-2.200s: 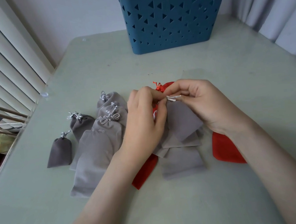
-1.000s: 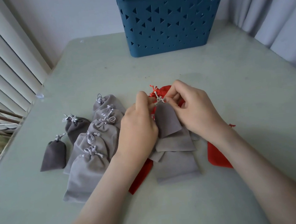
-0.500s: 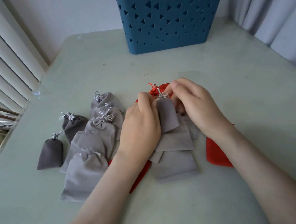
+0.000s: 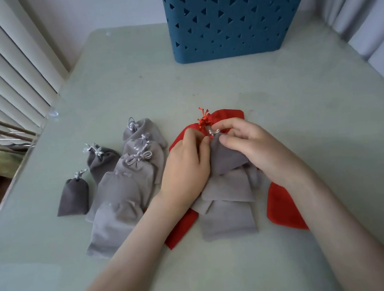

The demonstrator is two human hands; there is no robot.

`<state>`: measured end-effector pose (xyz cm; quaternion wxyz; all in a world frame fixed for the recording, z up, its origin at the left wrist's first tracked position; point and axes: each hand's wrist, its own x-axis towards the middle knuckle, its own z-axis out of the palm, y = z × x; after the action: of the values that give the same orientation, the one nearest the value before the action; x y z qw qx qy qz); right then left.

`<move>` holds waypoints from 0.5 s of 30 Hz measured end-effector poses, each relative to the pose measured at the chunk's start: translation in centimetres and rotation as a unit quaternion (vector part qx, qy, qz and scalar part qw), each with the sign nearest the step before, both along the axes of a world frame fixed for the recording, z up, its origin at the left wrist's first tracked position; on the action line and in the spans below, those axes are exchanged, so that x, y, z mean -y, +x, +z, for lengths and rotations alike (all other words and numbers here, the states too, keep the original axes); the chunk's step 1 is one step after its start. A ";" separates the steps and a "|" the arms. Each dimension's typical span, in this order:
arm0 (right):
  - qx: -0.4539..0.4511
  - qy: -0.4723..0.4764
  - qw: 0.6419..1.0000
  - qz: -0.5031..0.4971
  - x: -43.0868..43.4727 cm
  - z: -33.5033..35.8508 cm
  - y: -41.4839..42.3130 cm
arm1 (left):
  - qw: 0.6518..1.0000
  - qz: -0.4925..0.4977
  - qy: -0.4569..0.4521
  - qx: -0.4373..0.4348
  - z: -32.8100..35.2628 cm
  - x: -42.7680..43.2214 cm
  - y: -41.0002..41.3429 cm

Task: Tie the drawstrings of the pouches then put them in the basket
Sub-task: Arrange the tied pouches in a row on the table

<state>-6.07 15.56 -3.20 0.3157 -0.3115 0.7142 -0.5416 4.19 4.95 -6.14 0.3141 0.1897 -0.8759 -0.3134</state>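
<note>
A small grey pouch (image 4: pixel 226 157) lies atop a heap of grey and red pouches mid-table, its silver drawstring (image 4: pixel 213 132) bunched at the neck. The left hand (image 4: pixel 185 169) and right hand (image 4: pixel 258 148) both pinch that neck (fingers curled). The blue basket (image 4: pixel 232 17) stands well beyond.

Both hands, left hand (image 4: pixel 183 167) and right hand (image 4: pixel 257 148), pinch a grey pouch (image 4: pixel 227 158).
</note>
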 end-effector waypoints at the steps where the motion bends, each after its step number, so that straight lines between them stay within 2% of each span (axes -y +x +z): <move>1: -0.005 0.011 1.000 0.008 0.0 0.0 -0.1 | 1.000 0.004 0.001 0.014 0.0 0.0 0.0; 5: -0.009 0.068 0.997 0.023 0.5 0.4 -0.3 | 0.997 0.028 0.038 0.059 1.3 -0.2 -0.1; 8: 0.025 0.102 0.994 0.025 0.7 1.3 -0.3 | 0.991 0.041 0.085 0.100 2.6 -0.6 -0.4; 12: 0.068 0.124 0.990 -0.013 1.1 2.5 0.0 | 0.975 0.037 0.143 0.164 4.4 -0.6 -0.4; 15: 0.102 0.126 0.985 -0.052 1.2 3.1 0.3 | 0.965 0.028 0.155 0.212 5.8 -0.7 -0.3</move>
<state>-5.77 14.32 -0.10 0.3952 -0.1751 0.7557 -0.4921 3.86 5.61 -0.29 0.0965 0.3225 -0.8577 -0.3887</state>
